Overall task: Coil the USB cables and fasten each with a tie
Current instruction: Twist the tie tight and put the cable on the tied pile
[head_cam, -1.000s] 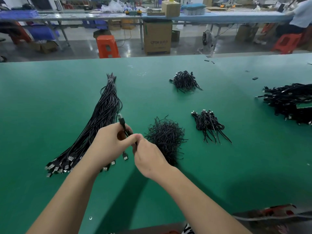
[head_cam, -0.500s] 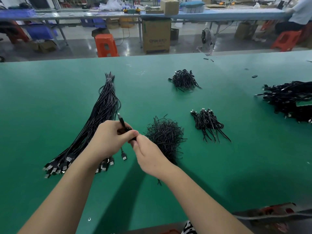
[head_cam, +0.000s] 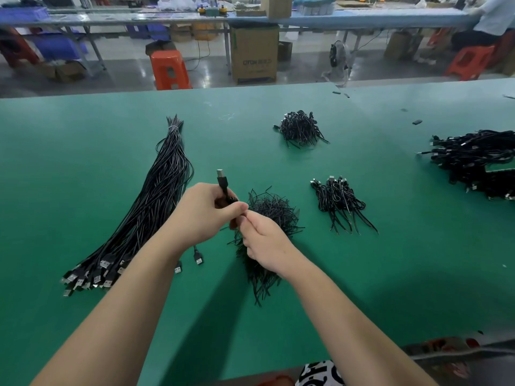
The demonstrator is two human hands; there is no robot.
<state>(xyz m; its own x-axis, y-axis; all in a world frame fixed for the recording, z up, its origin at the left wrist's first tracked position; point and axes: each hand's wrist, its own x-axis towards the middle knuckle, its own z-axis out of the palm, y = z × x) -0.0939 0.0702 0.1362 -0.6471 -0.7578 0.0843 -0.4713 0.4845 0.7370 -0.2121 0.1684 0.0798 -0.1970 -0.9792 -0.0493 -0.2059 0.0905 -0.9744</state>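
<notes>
Since the earlier frames both hands have lifted a little above the mat, and the USB plug (head_cam: pixel 222 178) poking out of the left fist now stands taller and clearer.

Largest in view is the green table (head_cam: pixel 83 162), which carries everything. On its left lies the long bundle of straight USB cables (head_cam: pixel 156 207), bound at the far tip, its metal plugs fanned out toward the near edge. At the far right sprawls a big heap of finished cables (head_cam: pixel 473 160). Just behind the hands sits the mound of black ties (head_cam: pixel 273 213), partly hidden by the right wrist. A far pile of coiled cables (head_cam: pixel 299 129) lies beyond it, and a smaller group of tied cables (head_cam: pixel 338 201) rests to the right.

The left hand (head_cam: pixel 200 215) grips a coiled USB cable, fingers curled round it, plug end pointing up. The right hand (head_cam: pixel 264 240) touches the left at the fingertips and pinches something thin and dark there; whether it is a tie or the cable I cannot tell.
</notes>
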